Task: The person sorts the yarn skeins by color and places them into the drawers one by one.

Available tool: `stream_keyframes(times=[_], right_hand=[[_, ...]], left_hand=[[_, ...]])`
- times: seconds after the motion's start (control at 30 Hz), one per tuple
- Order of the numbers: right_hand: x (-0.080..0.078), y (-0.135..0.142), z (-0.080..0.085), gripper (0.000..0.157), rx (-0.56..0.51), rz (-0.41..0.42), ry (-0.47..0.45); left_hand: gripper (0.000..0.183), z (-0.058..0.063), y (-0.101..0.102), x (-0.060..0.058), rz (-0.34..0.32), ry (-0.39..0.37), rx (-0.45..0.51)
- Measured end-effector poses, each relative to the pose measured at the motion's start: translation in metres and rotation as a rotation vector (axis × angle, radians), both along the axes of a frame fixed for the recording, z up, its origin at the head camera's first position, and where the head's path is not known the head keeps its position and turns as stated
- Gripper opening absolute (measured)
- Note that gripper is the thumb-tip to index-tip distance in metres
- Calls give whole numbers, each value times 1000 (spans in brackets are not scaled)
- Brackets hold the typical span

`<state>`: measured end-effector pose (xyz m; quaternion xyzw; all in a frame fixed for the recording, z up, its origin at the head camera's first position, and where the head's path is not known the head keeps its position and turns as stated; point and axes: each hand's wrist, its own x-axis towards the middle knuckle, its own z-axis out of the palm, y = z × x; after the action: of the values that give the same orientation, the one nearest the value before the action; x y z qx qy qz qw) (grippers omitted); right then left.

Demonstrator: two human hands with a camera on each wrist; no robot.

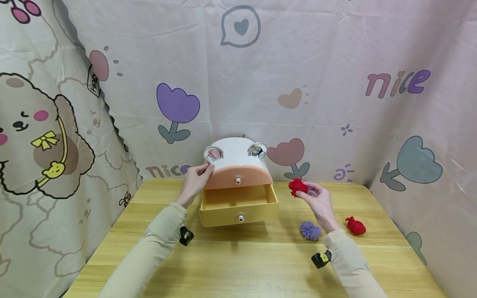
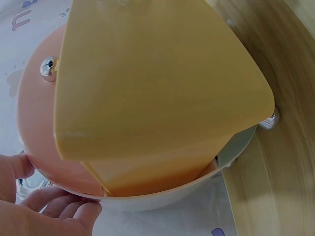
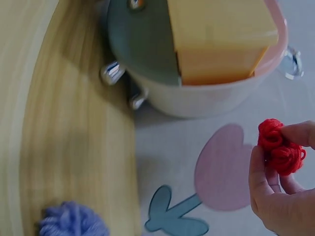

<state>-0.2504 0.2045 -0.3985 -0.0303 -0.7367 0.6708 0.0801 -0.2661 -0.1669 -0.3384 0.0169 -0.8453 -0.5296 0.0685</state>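
Observation:
A small white cabinet (image 1: 235, 150) with a pink upper drawer (image 1: 223, 179) stands at the back of the table. Its yellow lower drawer (image 1: 257, 213) is pulled out, and the visible inside is bare. My left hand (image 1: 195, 182) holds the cabinet's upper left edge, the thumb at the pink front and curled fingers (image 2: 61, 204) against the side. Right of the cabinet, raised above the table, my right hand (image 1: 318, 205) pinches a red yarn bundle (image 3: 280, 147) between thumb and fingers. Below that hand lies a purple yarn bundle (image 1: 310, 231).
Another red yarn bundle (image 1: 355, 226) lies on the wooden table (image 1: 238, 265), right of the purple one. Silver ear-like rings (image 1: 257, 150) stick up from the cabinet top. A printed cloth (image 1: 238, 82) hangs behind the table.

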Motion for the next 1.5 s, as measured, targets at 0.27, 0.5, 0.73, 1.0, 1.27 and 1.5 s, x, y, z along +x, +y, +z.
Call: stream_keyframes(times=[0.27,0.5,0.73,1.0,1.27,1.5], right_hand=[[7,-26,16,46,-9,91,57],[12,-51,27,45,6,173,126],[15,-76,37,42,1,270,186],[15,-106,38,39,55,344,197],[18,-133,40,40,87,426,207],[19,-147,42,41,103,465,230]], left_hand=[[56,-1,0,0,6,15,-2],[56,-1,0,0,9,16,-3],[57,-1,0,1,8,19,0],[57,-1,0,1,7,28,-8],[57,-2,0,1,3,29,-11],[56,-2,0,1,4,27,-16]])
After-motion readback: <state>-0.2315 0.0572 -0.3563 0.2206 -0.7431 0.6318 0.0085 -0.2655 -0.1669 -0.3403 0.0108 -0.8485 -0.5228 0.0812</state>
